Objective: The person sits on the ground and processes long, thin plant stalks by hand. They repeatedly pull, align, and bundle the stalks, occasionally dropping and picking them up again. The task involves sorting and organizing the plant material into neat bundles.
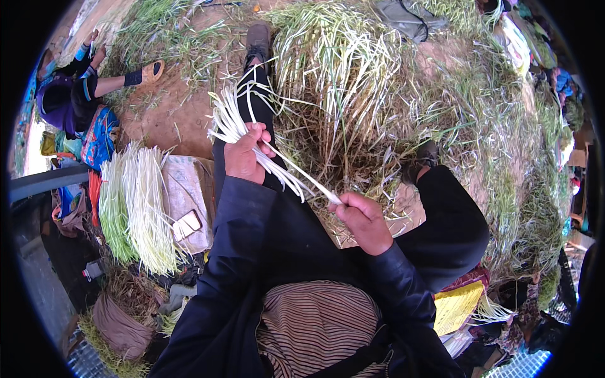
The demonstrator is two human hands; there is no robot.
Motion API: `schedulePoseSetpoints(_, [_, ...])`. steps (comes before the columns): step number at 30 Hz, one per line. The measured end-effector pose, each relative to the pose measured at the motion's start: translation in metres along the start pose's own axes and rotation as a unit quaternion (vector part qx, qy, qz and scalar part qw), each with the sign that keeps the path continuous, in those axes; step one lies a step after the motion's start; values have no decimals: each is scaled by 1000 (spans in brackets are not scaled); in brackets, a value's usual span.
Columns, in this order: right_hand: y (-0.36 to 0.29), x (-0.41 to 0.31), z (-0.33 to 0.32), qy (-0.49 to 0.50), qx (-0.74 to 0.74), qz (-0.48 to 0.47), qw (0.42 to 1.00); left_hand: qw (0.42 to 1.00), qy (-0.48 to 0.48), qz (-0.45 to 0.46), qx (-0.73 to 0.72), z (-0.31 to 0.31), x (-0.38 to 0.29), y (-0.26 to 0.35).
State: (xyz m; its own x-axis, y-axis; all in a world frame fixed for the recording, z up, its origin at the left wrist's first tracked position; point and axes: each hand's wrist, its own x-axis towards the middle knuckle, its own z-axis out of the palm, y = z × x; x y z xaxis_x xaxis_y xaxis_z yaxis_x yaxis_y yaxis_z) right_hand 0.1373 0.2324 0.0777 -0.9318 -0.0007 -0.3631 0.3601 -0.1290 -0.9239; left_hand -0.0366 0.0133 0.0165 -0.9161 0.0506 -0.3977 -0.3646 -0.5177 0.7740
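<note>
My left hand is closed around a bunch of long pale stalks, probably garlic scapes or shoots, held above my left leg. One longer stalk runs from that hand to my right hand, whose thumb and fingers pinch its thick white end. Beyond the hands, between my legs, lies a large heap of similar green and white stalks. To the left, sorted bundles of pale and green stalks rest beside a white woven sack.
A phone lies on the sack. Another person sits at the upper left, one leg stretched out. Loose stalks and leaves cover ground at the right. A yellow printed sheet is by my right hip, near another person's patterned sleeve. A grey cloth lies at the top.
</note>
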Motion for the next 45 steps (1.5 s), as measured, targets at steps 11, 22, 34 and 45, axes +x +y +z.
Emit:
schedulePoseSetpoints(11, [-23,-36,-142,246,275,-150,917,999,17,-21,-27,-1,5,-5])
schedulePoseSetpoints(22, [31,27,-26,113,-279,-90,949,994,-51,-84,42,17,-21,-46])
schedulePoseSetpoints(34, [38,71,31,52,-63,24,996,989,-89,-94,68,13,-18,-46])
schedulePoseSetpoints(45, [70,88,31,72,-147,-48,985,982,-122,-118,81,8,-7,-57])
